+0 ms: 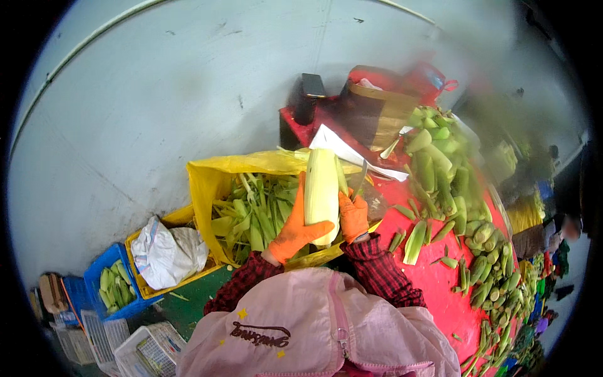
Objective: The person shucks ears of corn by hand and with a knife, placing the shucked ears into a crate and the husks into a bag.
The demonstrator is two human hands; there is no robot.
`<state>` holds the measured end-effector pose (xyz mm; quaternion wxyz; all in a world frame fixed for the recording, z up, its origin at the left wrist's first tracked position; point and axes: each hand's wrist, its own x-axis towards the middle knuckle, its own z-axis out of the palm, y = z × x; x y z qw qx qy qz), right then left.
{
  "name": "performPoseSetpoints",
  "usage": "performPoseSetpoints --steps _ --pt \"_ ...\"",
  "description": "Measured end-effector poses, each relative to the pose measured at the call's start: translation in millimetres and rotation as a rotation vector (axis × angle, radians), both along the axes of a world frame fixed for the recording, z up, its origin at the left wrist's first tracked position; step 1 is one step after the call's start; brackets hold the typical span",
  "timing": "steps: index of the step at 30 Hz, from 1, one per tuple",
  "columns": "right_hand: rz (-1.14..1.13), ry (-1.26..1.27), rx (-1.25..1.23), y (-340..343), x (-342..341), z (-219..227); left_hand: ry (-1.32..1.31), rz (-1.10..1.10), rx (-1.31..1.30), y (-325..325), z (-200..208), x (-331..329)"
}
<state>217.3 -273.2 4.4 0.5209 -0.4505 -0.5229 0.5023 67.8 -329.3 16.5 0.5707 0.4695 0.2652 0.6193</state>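
Note:
In front of my chest I hold a large pale-yellow ear of corn upright, most of its outer leaves off. My left hand, in an orange glove, is wrapped round its left side and lower end. My right hand, gloved the same, is closed at its right edge, where a strip of green husk stands away from the ear. A thin greyish blade-like shape rises above the right fingers; I cannot tell whether they hold it. Beneath the ear is a yellow bag full of stripped green husks.
Unpeeled ears and husk pieces are heaped on the red table to my right. A phone and a brown bag stand at the back. On the left are a white sack, a blue crate with ears, and white baskets.

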Motion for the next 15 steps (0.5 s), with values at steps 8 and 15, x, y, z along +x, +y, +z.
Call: performPoseSetpoints --steps 8,15 --pt "0.271 -0.145 -0.177 -12 -39 22 -0.011 0.216 0.009 -33 4 -36" --pt "0.346 0.445 -0.351 -23 -74 35 -0.173 0.200 0.046 -47 1 -60"
